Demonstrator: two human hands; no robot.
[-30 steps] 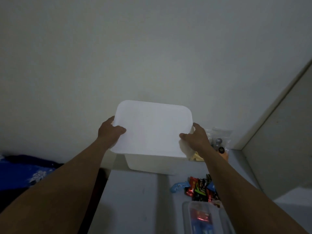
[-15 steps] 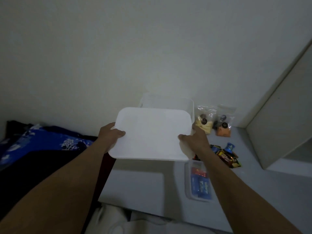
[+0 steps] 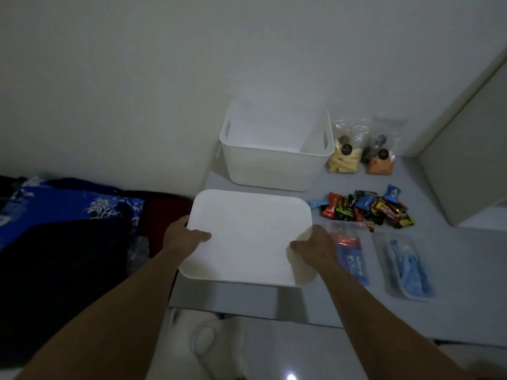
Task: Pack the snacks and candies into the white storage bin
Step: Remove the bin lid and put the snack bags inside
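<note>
holding the white lid [image 3: 247, 237] flat over the grey table [image 3: 452, 311], i grip its left edge with my left hand [image 3: 182, 237] and its right edge with my right hand [image 3: 315, 249]. right of it lie two clear trays [image 3: 408, 266] of blue packets, their print too blurred to read. beyond, a candy pile [image 3: 365, 208]. farther back stands the open white storage bin [image 3: 271, 160], two snack bags [image 3: 359, 152] beside it. blue floral cloth [image 3: 55, 204] lies left.

You face a plain off-white wall [image 3: 137, 78] in dim light; dark blue floral fabric [image 3: 63, 207] lies left of the pale grey worktop [image 3: 452, 256].
</note>
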